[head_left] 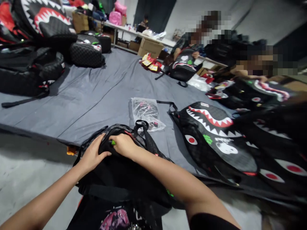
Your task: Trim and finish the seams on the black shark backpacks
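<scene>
A black backpack (pixel 124 172) rests at the near edge of the table, against the wearer's body. My left hand (pixel 94 153) lies on its top side, thumb and fingers apart. Close beside it on the right, my right hand (pixel 122 144) is closed with bent fingers at the backpack's top. A small green thing (pixel 113 142) shows at its fingertips; what else it grips is hidden. Just beyond the backpack's strap lies a clear plastic bag (pixel 145 111) with dark and pink contents.
Shark-mouth backpacks (pixel 216 137) lie at the right of the grey cloth-covered table (pixel 96 92); more black bags (pixel 28 70) stand at the left. Across the table, a person holds a backpack (pixel 183 65) near red and yellow packets (pixel 151 63). Another person is at the right.
</scene>
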Tool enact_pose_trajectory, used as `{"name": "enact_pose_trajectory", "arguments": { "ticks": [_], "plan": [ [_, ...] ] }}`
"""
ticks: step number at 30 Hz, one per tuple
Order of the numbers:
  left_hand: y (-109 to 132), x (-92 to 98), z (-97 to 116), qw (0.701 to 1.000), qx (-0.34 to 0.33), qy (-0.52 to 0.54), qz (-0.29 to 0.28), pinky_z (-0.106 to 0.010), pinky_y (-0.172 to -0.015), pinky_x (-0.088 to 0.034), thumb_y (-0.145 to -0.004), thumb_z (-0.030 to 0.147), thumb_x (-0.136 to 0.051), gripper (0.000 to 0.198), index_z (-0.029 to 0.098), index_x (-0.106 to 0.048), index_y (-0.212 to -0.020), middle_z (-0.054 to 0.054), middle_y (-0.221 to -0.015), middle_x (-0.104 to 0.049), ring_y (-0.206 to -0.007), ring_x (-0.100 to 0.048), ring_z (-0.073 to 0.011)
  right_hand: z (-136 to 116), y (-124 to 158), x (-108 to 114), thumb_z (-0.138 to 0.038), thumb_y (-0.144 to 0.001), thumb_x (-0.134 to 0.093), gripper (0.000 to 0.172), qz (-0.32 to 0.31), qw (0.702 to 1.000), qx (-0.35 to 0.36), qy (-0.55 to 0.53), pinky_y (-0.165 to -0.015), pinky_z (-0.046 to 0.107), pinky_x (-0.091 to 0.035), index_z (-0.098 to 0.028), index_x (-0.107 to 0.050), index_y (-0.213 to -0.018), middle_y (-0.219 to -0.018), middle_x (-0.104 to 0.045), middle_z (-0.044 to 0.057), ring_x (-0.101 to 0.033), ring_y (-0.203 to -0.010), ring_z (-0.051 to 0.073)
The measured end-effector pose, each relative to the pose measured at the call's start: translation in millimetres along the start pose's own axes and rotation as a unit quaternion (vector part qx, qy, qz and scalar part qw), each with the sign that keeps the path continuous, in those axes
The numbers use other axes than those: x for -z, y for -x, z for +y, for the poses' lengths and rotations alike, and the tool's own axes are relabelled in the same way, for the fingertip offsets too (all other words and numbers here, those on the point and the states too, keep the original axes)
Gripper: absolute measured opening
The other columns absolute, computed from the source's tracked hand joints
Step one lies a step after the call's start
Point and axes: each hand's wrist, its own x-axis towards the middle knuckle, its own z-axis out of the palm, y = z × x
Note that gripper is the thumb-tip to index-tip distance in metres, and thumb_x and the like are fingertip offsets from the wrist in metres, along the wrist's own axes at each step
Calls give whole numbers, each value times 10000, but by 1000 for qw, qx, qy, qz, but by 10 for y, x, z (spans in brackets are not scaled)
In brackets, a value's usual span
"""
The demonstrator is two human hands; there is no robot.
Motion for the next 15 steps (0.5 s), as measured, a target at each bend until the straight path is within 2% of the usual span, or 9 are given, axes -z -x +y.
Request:
{"name": "enact_pose_trajectory", "arguments": {
  "ticks": [3,5,6,7,9,11,12,13,15],
  "plan": [
    [-23,27,-68,999,27,-29,-5,-513,-1196,-299,-814,544,-656,832,189,-360,-1506,-157,-1593,-326,-1483,-293,-314,77,31,55,-141,-910,-517,296,4,999,23,25,-759,283,-522,-176,-667,-1162,-1021,-754,89,-708,-956,239],
    [-50,50,-77,997,61,-54,-10,-538,-1187,-295,-799,594,-652,912,176,-310,-1533,-179,-1626,-222,-1504,-210,-342,144,238,136,-101,-915,-498,260,-39,996,-5,79,-739,317,-538,-146,-692,-1083,-960,-755,118,-722,-907,262],
    [-64,59,-61,995,75,-63,-16,-541,-1177,-307,-791,610,-653,935,169,-304,-1538,-188,-1622,-223,-1501,-210,-352,174,387,182,-65,-906,-488,261,-66,992,-34,103,-728,333,-544,-126,-702,-1043,-933,-753,139,-728,-890,277],
    [-77,66,-27,994,84,-69,-26,-537,-1163,-333,-786,617,-652,933,165,-322,-1532,-193,-1600,-283,-1485,-256,-360,198,556,230,-31,-892,-480,267,-92,986,-72,121,-719,347,-548,-109,-709,-1008,-909,-750,160,-732,-880,292],
    [-95,69,107,992,87,-76,-55,-517,-1105,-416,-793,619,-639,858,156,-425,-1483,-188,-1456,-517,-1379,-454,-370,216,928,317,8,-866,-480,277,-104,975,-151,128,-719,361,-550,-91,-710,-984,-888,-747,181,-735,-881,312],
    [-100,71,350,991,78,-74,-83,-489,-1000,-512,-809,615,-622,753,162,-536,-1404,-156,-1224,-697,-1156,-650,-364,190,1319,364,-26,-876,-502,260,-72,970,-215,82,-723,341,-544,-111,-703,-1016,-895,-751,158,-736,-882,297],
    [-100,78,521,992,60,-64,-90,-473,-952,-543,-817,607,-620,716,174,-561,-1384,-134,-1152,-731,-1062,-697,-352,165,1517,363,-68,-886,-525,226,-65,969,-238,27,-709,315,-540,-136,-707,-1002,-884,-754,132,-736,-874,279],
    [-103,94,726,994,27,-50,-89,-461,-928,-559,-819,590,-627,685,191,-575,-1375,-116,-1139,-738,-1021,-713,-341,135,1715,345,-122,-886,-563,184,-69,965,-249,-44,-685,286,-534,-160,-716,-981,-871,-755,105,-737,-862,262],
    [-132,174,1237,994,-74,-10,-80,-450,-967,-555,-798,516,-676,635,242,-592,-1364,-76,-1243,-698,-1090,-691,-325,74,2096,279,-192,-839,-649,174,-95,942,-261,-187,-666,252,-532,-202,-744,-984,-866,-758,68,-734,-858,239]
  ]
}}
